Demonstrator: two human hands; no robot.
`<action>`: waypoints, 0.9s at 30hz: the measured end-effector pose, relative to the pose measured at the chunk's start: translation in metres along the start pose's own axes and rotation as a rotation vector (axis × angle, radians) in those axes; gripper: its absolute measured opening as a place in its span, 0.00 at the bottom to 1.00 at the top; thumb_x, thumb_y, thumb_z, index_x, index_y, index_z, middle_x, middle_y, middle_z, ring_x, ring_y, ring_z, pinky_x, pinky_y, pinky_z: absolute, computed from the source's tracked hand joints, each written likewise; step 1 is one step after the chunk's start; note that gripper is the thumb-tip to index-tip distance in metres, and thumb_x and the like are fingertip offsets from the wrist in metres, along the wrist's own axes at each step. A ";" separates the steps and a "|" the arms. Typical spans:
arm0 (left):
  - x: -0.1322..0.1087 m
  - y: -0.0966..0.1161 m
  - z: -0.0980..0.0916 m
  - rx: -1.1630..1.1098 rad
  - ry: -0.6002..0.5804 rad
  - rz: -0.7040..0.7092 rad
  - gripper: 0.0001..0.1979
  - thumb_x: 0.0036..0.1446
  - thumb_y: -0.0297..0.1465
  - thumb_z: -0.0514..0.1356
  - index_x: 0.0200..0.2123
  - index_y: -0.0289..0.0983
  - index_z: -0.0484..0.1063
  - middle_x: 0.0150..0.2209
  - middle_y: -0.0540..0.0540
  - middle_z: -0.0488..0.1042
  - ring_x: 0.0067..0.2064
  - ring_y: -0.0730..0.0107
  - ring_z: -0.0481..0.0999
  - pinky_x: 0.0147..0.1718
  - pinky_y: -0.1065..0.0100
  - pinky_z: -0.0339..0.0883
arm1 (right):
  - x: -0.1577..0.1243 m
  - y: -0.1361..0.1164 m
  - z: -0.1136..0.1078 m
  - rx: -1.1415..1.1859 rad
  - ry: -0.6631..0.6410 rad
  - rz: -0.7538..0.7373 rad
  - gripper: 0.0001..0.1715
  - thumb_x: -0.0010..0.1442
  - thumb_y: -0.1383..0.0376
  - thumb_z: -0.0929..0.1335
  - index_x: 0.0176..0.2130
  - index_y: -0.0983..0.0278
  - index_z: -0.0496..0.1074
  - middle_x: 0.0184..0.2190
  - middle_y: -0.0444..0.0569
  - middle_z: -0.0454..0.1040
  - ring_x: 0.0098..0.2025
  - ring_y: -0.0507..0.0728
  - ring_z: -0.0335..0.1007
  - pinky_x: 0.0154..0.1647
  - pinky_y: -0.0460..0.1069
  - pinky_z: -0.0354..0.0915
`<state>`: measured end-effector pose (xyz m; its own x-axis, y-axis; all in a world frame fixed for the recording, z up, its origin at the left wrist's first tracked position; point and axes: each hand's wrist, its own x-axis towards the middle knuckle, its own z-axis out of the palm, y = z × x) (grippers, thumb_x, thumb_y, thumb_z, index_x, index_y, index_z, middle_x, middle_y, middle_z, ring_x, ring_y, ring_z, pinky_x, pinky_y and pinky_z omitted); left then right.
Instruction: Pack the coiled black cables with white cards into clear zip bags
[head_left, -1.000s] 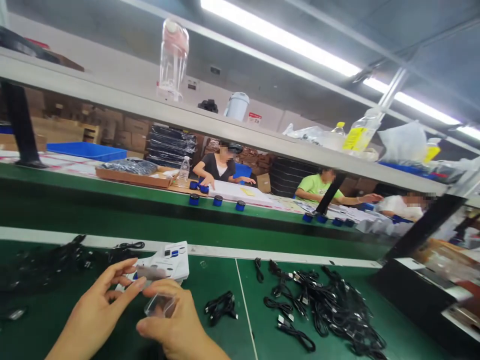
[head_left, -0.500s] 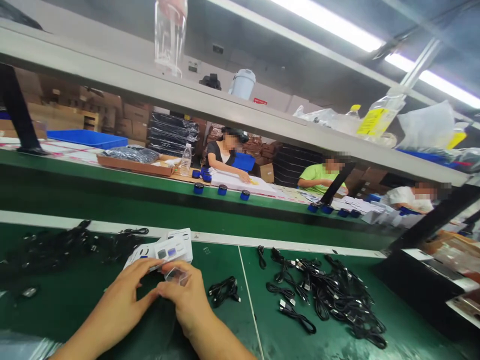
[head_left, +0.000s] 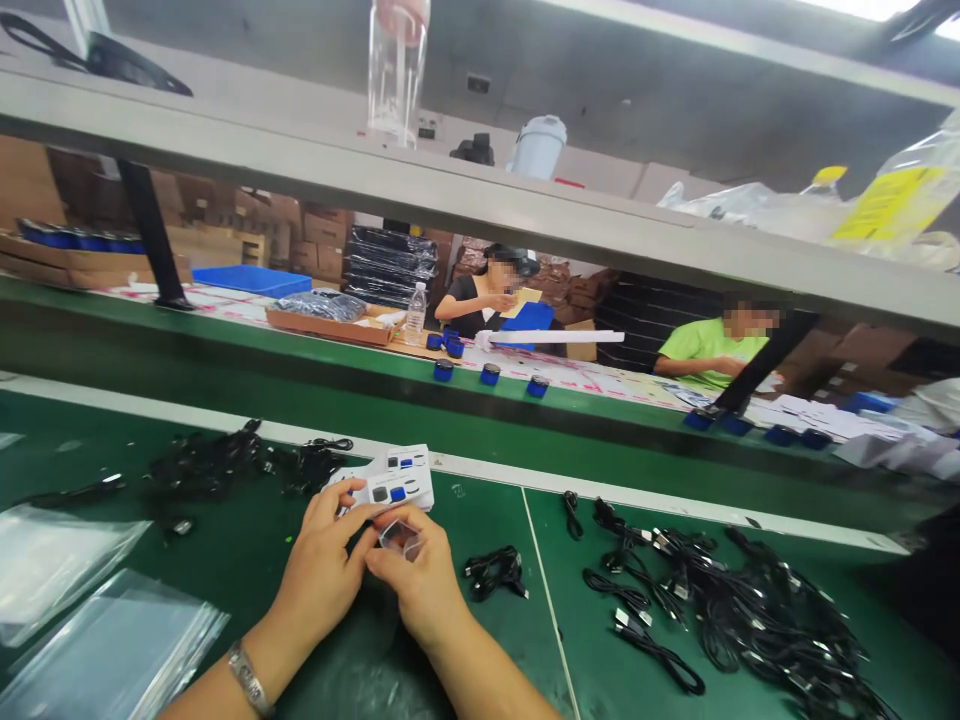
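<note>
Right hand (head_left: 418,585) pinches small clear plastic piece (head_left: 400,538); left hand (head_left: 319,565) half-curled beside it, hold unclear. White printed cards (head_left: 390,485) just behind. Loose black cables (head_left: 720,610) heaped on right of counter (head_left: 225,545); coiled bundle (head_left: 495,573) near hands.

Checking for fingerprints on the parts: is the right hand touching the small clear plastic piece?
Touching. The head view plainly shows the right hand gripping the small clear plastic piece, with no gap between them.

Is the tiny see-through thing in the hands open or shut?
Cannot tell: the clear plastic piece is pinched in the fingers of the right hand, beside the left hand, and it looks too small and shiny to show.
</note>
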<state>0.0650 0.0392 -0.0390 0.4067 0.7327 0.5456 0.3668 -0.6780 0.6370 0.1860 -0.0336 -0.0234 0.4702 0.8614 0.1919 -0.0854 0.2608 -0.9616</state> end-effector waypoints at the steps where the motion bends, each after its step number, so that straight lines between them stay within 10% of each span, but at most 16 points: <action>1: 0.002 0.003 -0.002 -0.026 0.028 -0.013 0.17 0.67 0.37 0.56 0.44 0.44 0.87 0.56 0.38 0.76 0.55 0.50 0.77 0.58 0.46 0.76 | 0.000 0.000 0.001 0.003 0.005 0.002 0.15 0.36 0.65 0.75 0.30 0.59 0.78 0.27 0.41 0.78 0.27 0.53 0.62 0.31 0.50 0.61; 5: 0.009 0.016 -0.011 -0.166 0.119 -0.104 0.17 0.65 0.40 0.59 0.39 0.39 0.86 0.51 0.36 0.79 0.52 0.52 0.79 0.54 0.52 0.76 | -0.002 -0.004 -0.002 0.005 0.048 0.019 0.18 0.37 0.62 0.79 0.33 0.59 0.81 0.22 0.39 0.74 0.26 0.52 0.61 0.30 0.50 0.60; 11: 0.016 0.026 -0.009 -0.524 -0.055 -0.366 0.13 0.62 0.38 0.63 0.37 0.34 0.81 0.35 0.42 0.82 0.37 0.62 0.80 0.40 0.65 0.75 | 0.001 -0.010 -0.021 0.000 0.106 0.074 0.25 0.45 0.53 0.83 0.42 0.60 0.83 0.30 0.44 0.79 0.31 0.54 0.69 0.34 0.50 0.64; 20: 0.017 0.028 -0.008 -0.693 -0.251 -0.428 0.07 0.52 0.31 0.68 0.33 0.33 0.77 0.27 0.52 0.72 0.28 0.75 0.65 0.27 0.73 0.58 | 0.009 -0.008 -0.023 -0.057 0.286 0.132 0.35 0.35 0.46 0.85 0.38 0.62 0.82 0.36 0.52 0.84 0.36 0.60 0.79 0.36 0.52 0.74; 27: 0.014 0.022 -0.001 -0.725 -0.319 -0.434 0.14 0.59 0.37 0.66 0.27 0.34 0.73 0.24 0.51 0.70 0.30 0.72 0.69 0.29 0.72 0.66 | 0.009 -0.018 -0.020 -0.094 0.348 0.190 0.39 0.30 0.47 0.86 0.39 0.63 0.81 0.37 0.52 0.85 0.36 0.61 0.80 0.33 0.51 0.74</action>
<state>0.0778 0.0350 -0.0165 0.6080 0.7910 0.0687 -0.0310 -0.0629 0.9975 0.2090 -0.0391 -0.0083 0.7246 0.6871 -0.0535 -0.1267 0.0565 -0.9903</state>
